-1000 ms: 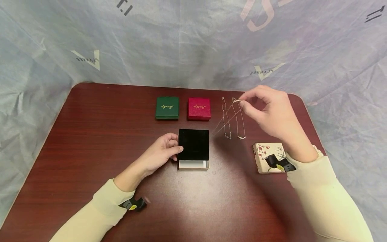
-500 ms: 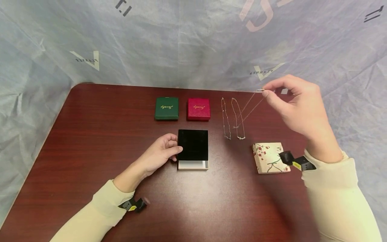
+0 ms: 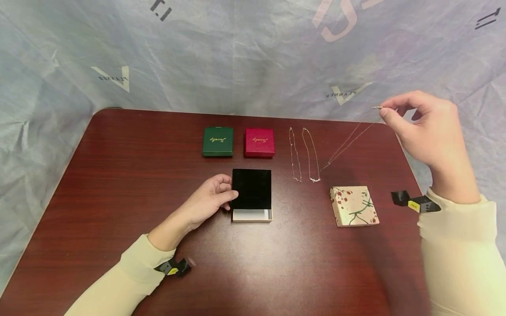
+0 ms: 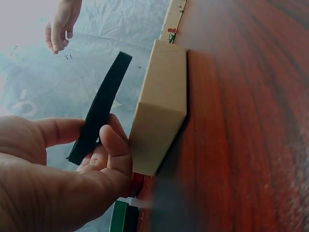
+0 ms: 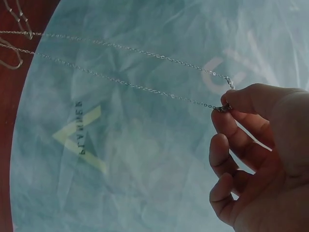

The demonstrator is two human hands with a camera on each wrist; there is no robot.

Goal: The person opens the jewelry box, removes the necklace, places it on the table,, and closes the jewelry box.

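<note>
In the head view, my left hand (image 3: 209, 197) pinches a black velvet pad (image 3: 251, 188) between thumb and fingers. The left wrist view shows this pad (image 4: 102, 108) tilted, just above the shallow cardboard box base (image 4: 161, 77). White lining shows inside that base (image 3: 253, 215) below the pad. Off to the right, my right hand (image 3: 431, 127) is raised, pinching a thin chain necklace by its small ornament. Its two strands (image 5: 164, 57) stretch away to the left. Two other necklaces lie lengthwise on the table, one with small beads (image 3: 297, 179), one with a clustered pendant (image 3: 315, 179).
A green jewelry box (image 3: 218, 141) and a red one (image 3: 259, 141) stand shut toward the back of the dark wooden table (image 3: 130, 175). A flower-patterned box lid (image 3: 354, 206) lies at the right. Grey cloth (image 3: 237, 57) hangs behind the table.
My right hand has moved right and upward, drawing the necklace from beside the black pad across and past the two laid-out necklaces. The left hand and pad have stayed in place.
</note>
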